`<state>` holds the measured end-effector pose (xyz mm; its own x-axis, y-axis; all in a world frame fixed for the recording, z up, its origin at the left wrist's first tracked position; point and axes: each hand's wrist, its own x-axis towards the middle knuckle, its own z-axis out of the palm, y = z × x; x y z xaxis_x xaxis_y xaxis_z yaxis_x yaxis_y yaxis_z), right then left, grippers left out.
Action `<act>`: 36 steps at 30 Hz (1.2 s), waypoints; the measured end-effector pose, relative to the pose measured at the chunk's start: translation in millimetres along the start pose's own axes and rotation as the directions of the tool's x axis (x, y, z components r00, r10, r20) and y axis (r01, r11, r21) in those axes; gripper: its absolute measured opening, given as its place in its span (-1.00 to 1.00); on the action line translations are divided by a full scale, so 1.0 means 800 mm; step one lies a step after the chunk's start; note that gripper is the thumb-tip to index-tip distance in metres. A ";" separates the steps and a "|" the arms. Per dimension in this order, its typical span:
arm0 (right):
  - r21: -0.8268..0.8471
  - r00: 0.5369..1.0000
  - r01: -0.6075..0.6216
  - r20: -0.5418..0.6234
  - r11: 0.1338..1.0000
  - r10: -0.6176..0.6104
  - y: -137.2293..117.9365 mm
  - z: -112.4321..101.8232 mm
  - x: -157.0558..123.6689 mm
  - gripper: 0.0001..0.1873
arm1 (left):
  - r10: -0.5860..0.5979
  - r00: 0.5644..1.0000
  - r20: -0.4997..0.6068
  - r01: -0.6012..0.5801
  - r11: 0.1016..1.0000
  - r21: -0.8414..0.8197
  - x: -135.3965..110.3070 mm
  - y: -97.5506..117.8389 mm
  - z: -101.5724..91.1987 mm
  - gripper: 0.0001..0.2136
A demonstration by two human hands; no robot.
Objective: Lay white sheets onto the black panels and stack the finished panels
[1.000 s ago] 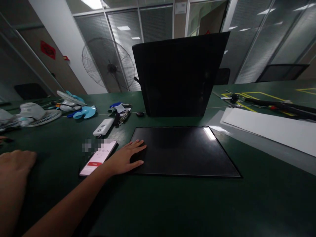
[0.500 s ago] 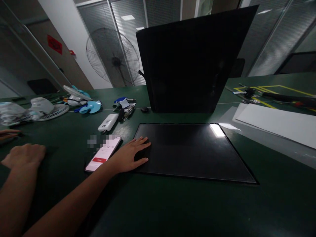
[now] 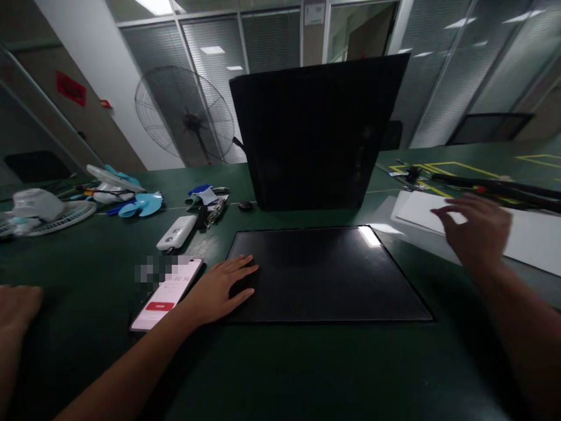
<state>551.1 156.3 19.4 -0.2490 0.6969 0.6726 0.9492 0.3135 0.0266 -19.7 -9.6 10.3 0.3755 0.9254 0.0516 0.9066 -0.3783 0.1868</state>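
My left hand (image 3: 221, 289) lies flat, fingers spread, on the left end of a thin black screen panel (image 3: 324, 280) lying on the green table. My right hand (image 3: 477, 228) hovers over white sheets (image 3: 530, 237) on the right; it is slightly blurred, its fingers curved and apart, with nothing visible in them. Under the white sheets lies a translucent sheet (image 3: 381, 225). Beside my left forearm rests a phone (image 3: 169, 292) with a lit screen.
Behind the panel stands a large black upright screen (image 3: 311, 140). At left are a white device (image 3: 177, 233), keys (image 3: 217, 210), blue fan blades (image 3: 142, 204) and white fan parts (image 3: 37, 204). Another person's hand (image 3: 17, 307) rests at the left edge. Black rods (image 3: 482, 182) lie at far right.
My right hand has come into view from the right, over the white sheets. My left hand stays on the panel. The view has turned slightly right and up.
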 end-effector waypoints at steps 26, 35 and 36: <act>-0.169 0.899 -0.038 0.425 0.985 0.107 -0.223 -0.040 0.014 -0.65 | -0.100 0.995 0.013 0.100 0.993 -0.057 -0.006 -0.001 0.013 -0.39; 0.540 0.612 0.372 0.468 0.755 -0.637 -0.382 -0.065 -0.062 -0.46 | -0.274 0.960 -0.060 0.248 0.928 -0.277 -0.007 -0.010 0.020 -0.28; 0.609 0.585 0.367 0.436 0.703 -0.684 -0.382 -0.066 -0.064 -0.39 | -0.243 0.969 -0.044 0.225 0.942 -0.251 -0.006 -0.011 0.018 -0.27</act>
<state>284.0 -9.1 15.7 -0.8785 0.4749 0.0531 0.4586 0.8691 -0.1852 -26.5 -10.8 -6.1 0.1350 0.9897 0.0479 0.8899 -0.1423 0.4333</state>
